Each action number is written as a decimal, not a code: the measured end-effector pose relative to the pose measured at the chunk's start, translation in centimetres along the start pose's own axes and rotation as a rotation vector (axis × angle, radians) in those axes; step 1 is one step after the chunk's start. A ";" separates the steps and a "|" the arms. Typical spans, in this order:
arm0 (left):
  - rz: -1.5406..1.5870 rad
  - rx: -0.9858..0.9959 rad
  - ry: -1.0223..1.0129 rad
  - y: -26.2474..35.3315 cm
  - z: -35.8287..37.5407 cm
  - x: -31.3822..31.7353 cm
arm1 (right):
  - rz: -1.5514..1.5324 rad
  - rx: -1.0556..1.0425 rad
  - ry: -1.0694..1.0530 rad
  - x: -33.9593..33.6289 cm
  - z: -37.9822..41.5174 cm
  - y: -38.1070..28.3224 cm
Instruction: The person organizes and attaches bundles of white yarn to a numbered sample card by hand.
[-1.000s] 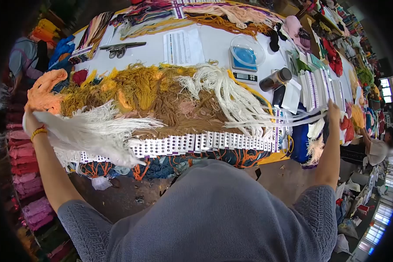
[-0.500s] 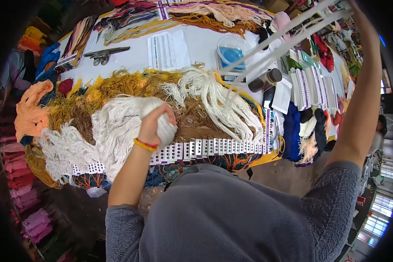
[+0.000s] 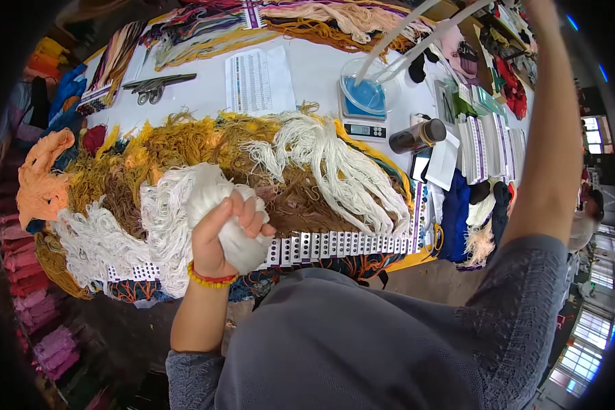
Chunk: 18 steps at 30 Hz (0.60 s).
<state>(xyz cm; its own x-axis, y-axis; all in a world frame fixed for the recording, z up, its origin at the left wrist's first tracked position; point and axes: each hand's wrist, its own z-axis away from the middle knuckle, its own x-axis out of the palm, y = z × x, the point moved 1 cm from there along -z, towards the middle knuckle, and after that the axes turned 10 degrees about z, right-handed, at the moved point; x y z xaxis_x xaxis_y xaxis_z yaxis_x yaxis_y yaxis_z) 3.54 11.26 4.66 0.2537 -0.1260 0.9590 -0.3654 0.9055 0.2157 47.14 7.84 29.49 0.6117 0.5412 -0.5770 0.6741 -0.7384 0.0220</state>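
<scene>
My left hand (image 3: 229,232), with a red and yellow band at its wrist, is closed round a thick bundle of white yarn (image 3: 208,191) above the heaped skeins. At the top right edge my right hand (image 3: 541,8) is raised and only partly in view; its fingers are cut off. White strands (image 3: 417,44) run from the top edge down to a clear round bowl (image 3: 384,96). Under the bowl is a digital scale (image 3: 365,130) with a blue surface. White skeins (image 3: 328,164) lie on brown and mustard yarn (image 3: 232,140).
A dark bottle (image 3: 417,136) lies beside the scale. Scissors (image 3: 158,87) and a printed sheet (image 3: 258,80) are on the white table. Punched cards (image 3: 321,247) line the near edge. Stacked cards (image 3: 485,147) and coloured skeins (image 3: 456,219) are at the right.
My left hand has moved slightly down and left with the white bundle. The white strands have swung, their lower ends now at the bowl. My right hand has shifted partly out of view.
</scene>
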 end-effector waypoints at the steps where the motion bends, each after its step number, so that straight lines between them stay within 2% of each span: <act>1: 0.040 0.026 -0.004 0.0 0.0 0.0 | 0.168 0.017 -0.110 1.7 1.8 -0.6; 2: 0.050 0.056 0.058 -0.3 -0.1 -0.7 | -0.117 -0.020 -0.040 4.2 4.2 -0.5; 3: 0.104 0.048 0.162 -0.6 -0.3 -1.7 | -0.274 0.014 -0.329 6.0 6.9 -0.2; 4: 0.157 0.040 0.267 -1.0 -0.4 -3.0 | 0.191 -0.265 -0.366 13.6 7.8 3.3; 6: 0.096 0.004 0.415 -2.3 -0.2 -5.6 | 0.476 -0.425 -0.411 16.6 16.0 1.0; 7: 0.065 -0.014 0.469 -2.9 0.1 -6.6 | 0.232 -0.397 -0.429 27.3 22.1 6.5; 8: 0.107 -0.031 0.530 -3.4 0.3 -6.9 | 0.202 -0.218 -0.545 22.5 24.8 2.7; 9: 0.102 -0.034 0.543 -3.8 0.5 -7.4 | 0.260 -0.281 -0.721 20.4 27.1 1.1; 11: 0.109 -0.032 0.552 -4.4 0.7 -8.1 | 0.145 -0.255 -0.799 20.9 32.8 1.1; 14: 0.110 -0.045 0.567 -4.9 0.3 -8.6 | 0.118 -0.271 -0.869 19.5 37.2 0.9; 16: 0.084 -0.055 0.585 -5.1 -0.2 -8.6 | -0.009 -0.243 -0.854 17.6 38.2 0.5; 17: 0.056 -0.061 0.601 -5.1 -0.5 -8.7 | -0.065 -0.150 -0.837 17.2 38.5 0.6; 18: 0.058 -0.066 0.601 -5.2 -0.8 -8.7 | -0.061 -0.149 -0.841 16.6 38.3 0.9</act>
<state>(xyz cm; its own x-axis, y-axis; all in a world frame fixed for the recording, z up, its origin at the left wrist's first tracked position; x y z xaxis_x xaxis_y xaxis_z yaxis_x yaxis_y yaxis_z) 3.93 7.98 -4.89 0.7038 0.1575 0.6927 -0.3419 0.9298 0.1360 42.05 0.79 -11.32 0.1017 0.0566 -0.9932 0.7792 -0.6252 0.0442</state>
